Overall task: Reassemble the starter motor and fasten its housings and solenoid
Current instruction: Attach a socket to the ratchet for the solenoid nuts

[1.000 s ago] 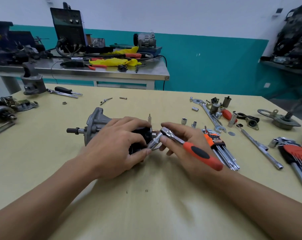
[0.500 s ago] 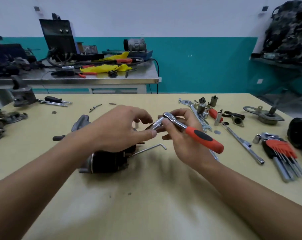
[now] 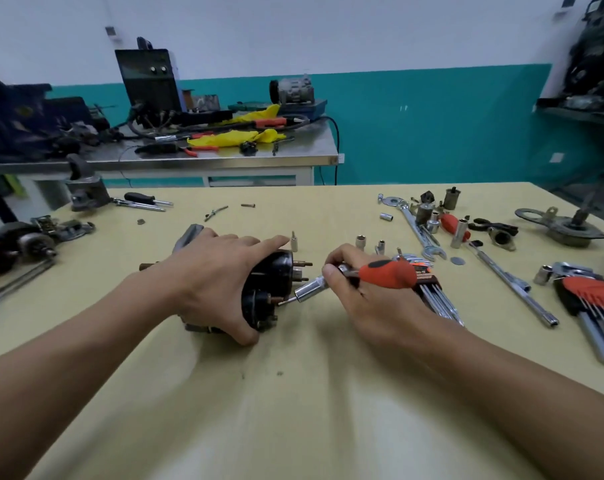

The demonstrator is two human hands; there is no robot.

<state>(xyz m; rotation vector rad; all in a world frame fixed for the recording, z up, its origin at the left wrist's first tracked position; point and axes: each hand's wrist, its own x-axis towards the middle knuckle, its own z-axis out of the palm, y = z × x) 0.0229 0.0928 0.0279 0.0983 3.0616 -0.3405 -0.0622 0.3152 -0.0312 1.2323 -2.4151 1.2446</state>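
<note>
- The starter motor (image 3: 271, 271) is laid on its side on the table (image 3: 293, 410). Its long axis runs roughly left to right, and its black end cap (image 3: 259, 303) is turned toward the right.
- The motor body is clasped from above by the left hand (image 3: 217, 271). The fingers are draped over the top, the thumb is tucked against the near side, and the forefinger is stretched out along the upper edge. This grip is closed round the motor and holds nothing else.
- The ratchet (image 3: 387, 273) is held in the right hand (image 3: 362, 299), with the fingers curled round it near the head. The orange handle trails off to the right above a set of hex keys (image 3: 432, 299) lying on the table.
- The socket (image 3: 311, 289) is pointed leftward and slightly toward the viewer, almost in line with the motor's axis. Its mouth is met by the tip of a bolt (image 3: 286, 301) projecting from the near part of the end cap. Whether the bolt head is seated inside cannot be told.
- The bolt lies just left of the right-hand grip, so the right hand is judged nearer to the fastening work and the left is given over to steadying.
- The coming move is judged to depend on the socket being kept square to the bolt's axis. If it is tilted, it could be expected to slip off.
</note>
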